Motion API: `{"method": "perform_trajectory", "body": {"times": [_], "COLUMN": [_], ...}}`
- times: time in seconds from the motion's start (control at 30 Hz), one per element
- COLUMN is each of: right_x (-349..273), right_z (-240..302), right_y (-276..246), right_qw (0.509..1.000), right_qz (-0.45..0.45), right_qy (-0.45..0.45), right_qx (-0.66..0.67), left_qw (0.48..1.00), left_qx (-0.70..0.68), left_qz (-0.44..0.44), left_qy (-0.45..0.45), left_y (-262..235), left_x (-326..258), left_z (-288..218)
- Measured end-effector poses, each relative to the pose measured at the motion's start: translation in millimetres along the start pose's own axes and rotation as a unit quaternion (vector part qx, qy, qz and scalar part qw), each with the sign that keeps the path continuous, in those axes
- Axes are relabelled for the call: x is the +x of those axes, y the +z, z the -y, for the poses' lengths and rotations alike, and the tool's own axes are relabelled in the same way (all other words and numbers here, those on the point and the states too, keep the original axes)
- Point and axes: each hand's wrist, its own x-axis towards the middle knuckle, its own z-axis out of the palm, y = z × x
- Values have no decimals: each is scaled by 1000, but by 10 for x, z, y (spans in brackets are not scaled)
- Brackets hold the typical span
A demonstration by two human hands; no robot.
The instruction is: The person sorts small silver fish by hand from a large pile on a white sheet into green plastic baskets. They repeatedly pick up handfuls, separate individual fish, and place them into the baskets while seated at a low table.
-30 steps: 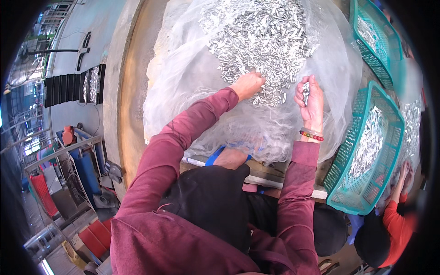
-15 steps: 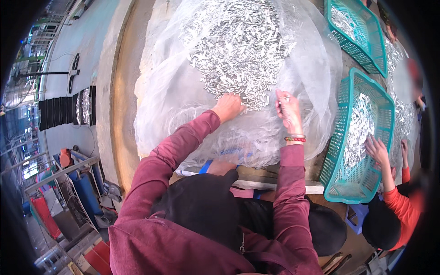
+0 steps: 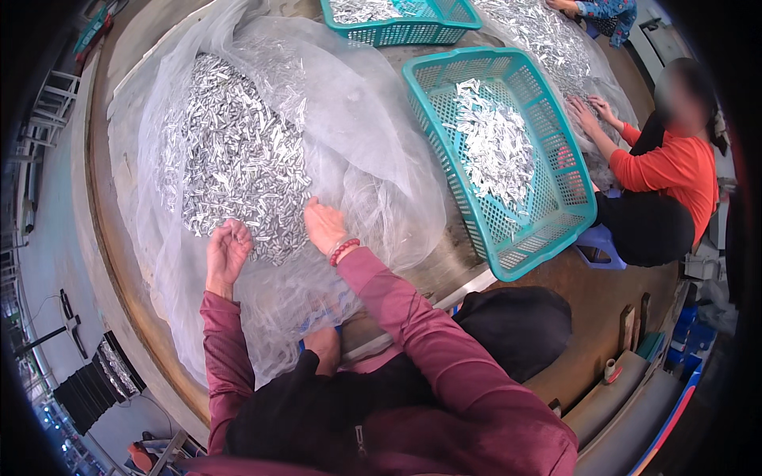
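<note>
Two hands: left hand point(image 3: 228, 252) is curling, fingers half closed, contents unclear; right hand point(image 3: 324, 224) is lying flat, fingers narrow, on the pile.
Pile: silver pieces point(image 3: 234, 170) are lying on plastic sheet point(image 3: 373, 159), centre left.
Doing it well: rake small batches, keeping the sheet flat.
Baskets: two teal, basket point(image 3: 548, 163) right of centre, second basket point(image 3: 413, 32) at top.
Others: one person in orange point(image 3: 667, 170) is sorting at right.

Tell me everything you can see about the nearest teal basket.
The teal basket is a rectangular plastic crate with perforated walls and floor and a solid rim. It lies on the round wooden table, tilted in this view, right of the clear plastic sheet. A heap of small shiny metal pieces fills its middle. No hand touches it; a second teal basket sits beyond.
</note>
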Motion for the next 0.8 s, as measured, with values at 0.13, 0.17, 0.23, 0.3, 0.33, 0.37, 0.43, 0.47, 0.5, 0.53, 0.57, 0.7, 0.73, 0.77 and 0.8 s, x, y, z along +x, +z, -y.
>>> {"method": "perform_trajectory", "body": {"times": [0.13, 0.17, 0.23, 0.3, 0.33, 0.37, 0.43, 0.47, 0.5, 0.53, 0.57, 0.7, 0.73, 0.77, 0.8], "right_x": [107, 145, 116, 47, 19, -26, -119, -161, -208, -238, -252, -301, -233, -204, -232], "right_z": [-118, -156, -141, -70, -62, -39, 33, 44, 70, 117, 156, 104, -12, -190, -371], "right_y": [-216, -318, -494, -659, -753, -826, -918, -957, -974, -981, -990, -1225, -1408, -1638, -1870], "right_qw": [963, 887, 710, 551, 554, 543, 501, 510, 457, 411, 360, 417, 320, 307, 303], "right_qz": [35, 118, 206, 227, 236, 231, 221, 206, 174, 137, 102, -14, 6, 10, 5], "right_qy": [-5, 9, 15, -46, -83, -66, -63, -52, -6, 61, 105, 17, 79, 8, -42], "right_qx": [267, 446, 674, 802, 794, 805, 835, 834, 873, 899, 921, 909, 944, 952, 952], "left_qw": [999, 999, 998, 990, 980, 968, 894, 821, 730, 707, 634, 429, 393, 427, 461], "left_qx": [31, 43, 63, 136, 192, 243, 440, 565, 678, 698, 761, 844, 841, 820, 798], "left_qz": [-3, -1, 14, 9, -4, -9, -27, -19, -11, 36, 58, 139, 145, 129, 112], "left_qy": [27, 27, 25, 34, 47, 61, 74, 80, 84, 109, 125, 290, 343, 359, 373], "left_y": [321, 425, 670, 966, 1131, 1301, 1649, 1823, 1987, 2134, 2276, 2755, 2844, 2916, 2963], "left_x": [42, 64, 118, 172, 191, 201, 199, 210, 198, 170, 155, 94, 75, 54, 27], "left_z": [-2, -1, -28, -70, -81, -87, -86, -74, -34, 68, 183, 530, 544, 512, 449]}}
